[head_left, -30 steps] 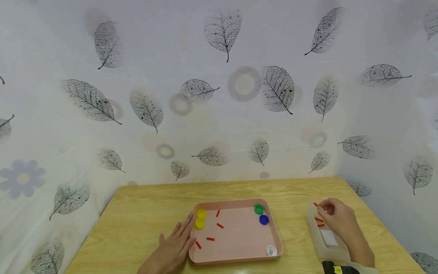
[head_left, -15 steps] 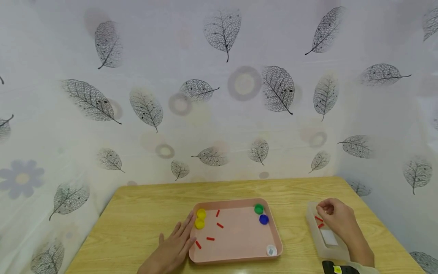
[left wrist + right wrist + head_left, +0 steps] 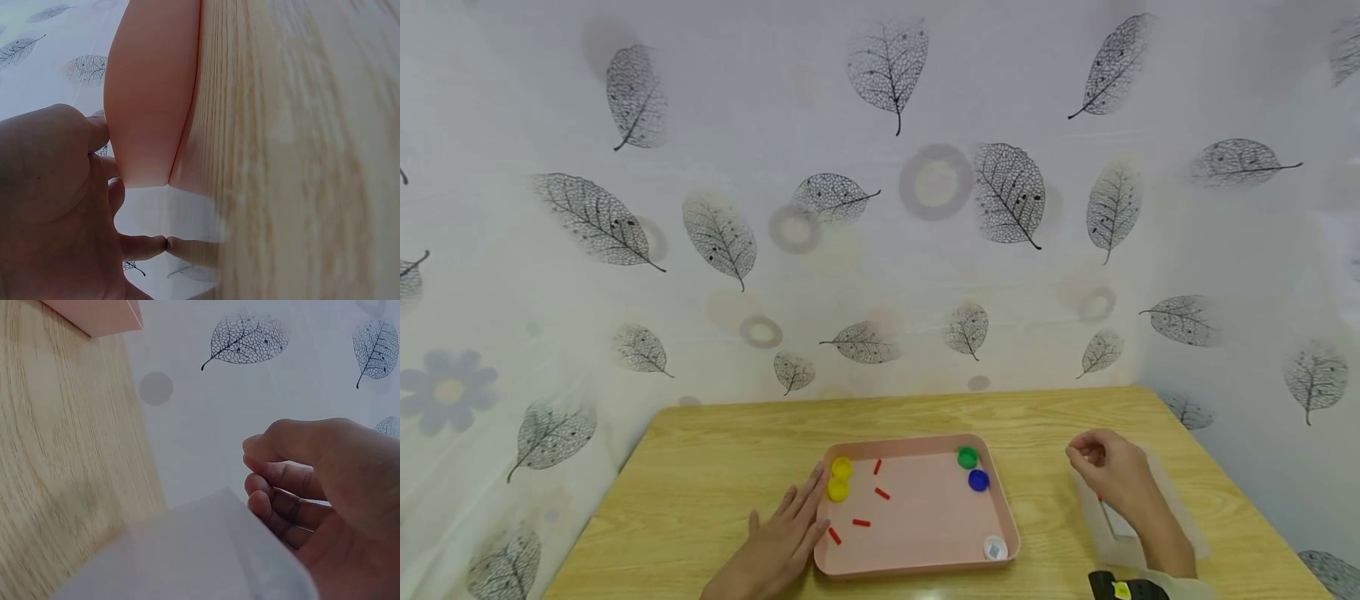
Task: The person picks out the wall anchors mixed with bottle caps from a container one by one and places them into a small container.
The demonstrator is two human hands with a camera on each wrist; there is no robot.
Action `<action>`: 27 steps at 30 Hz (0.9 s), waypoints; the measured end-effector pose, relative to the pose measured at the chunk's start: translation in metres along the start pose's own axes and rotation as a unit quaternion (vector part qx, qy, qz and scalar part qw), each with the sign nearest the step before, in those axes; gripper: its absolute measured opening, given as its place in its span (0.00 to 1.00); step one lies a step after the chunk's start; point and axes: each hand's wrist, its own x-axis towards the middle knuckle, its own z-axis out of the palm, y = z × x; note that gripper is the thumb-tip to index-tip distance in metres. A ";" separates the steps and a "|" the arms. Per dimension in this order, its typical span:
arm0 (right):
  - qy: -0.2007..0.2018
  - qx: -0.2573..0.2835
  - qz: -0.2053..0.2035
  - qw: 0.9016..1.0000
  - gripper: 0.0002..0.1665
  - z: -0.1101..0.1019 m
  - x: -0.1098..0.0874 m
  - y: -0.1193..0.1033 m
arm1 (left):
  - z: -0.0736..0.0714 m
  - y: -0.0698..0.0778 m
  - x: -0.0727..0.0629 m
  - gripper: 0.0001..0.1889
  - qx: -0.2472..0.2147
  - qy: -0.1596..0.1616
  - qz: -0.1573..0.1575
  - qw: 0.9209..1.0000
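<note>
Presently, left hand [image 3: 781,537], straight-fingered, touches tray [image 3: 936,529] at nine o'clock; right hand [image 3: 1112,475], fingertips together, load indeterminable, overlies box [image 3: 1111,552]

- Head view: moderately bright, soft, even; light source out of frame.
- Wall [image 3: 880,275]: paler and warmer low down, greyer toward the top, cooler shade on the right.
- Table [image 3: 722,467]: mild sheen; small pale glare at the near edge.
- Red sticks [image 3: 861,523]: tiny, details lost.
- Left-wrist view: dim, cool cast. My left hand [image 3: 56,206], dark with shadow. A fingertip mirrored in the glossy tabletop; wood grain smeared at the right. Tray [image 3: 150,94]: side appears bowed.
- Right-wrist view: dim, bluish grey. Box [image 3: 187,550]: near the lens, hazy, out of focus. My right hand [image 3: 350,487]: clearer, shaded between the fingers. One diffuse dark patch on the wood.
</note>
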 end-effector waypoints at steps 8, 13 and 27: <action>0.017 0.018 -0.039 0.999 0.04 0.016 0.003 -0.017 | 0.000 0.001 -0.001 0.34 0.003 0.002 -0.003 1.000; 0.026 0.032 -0.074 0.996 0.06 0.027 0.004 -0.030 | -0.001 0.002 -0.001 0.35 0.000 0.000 -0.006 1.000; -0.010 0.085 -0.139 0.987 0.11 0.064 0.005 -0.068 | -0.001 0.003 -0.002 0.34 0.004 0.010 -0.008 1.000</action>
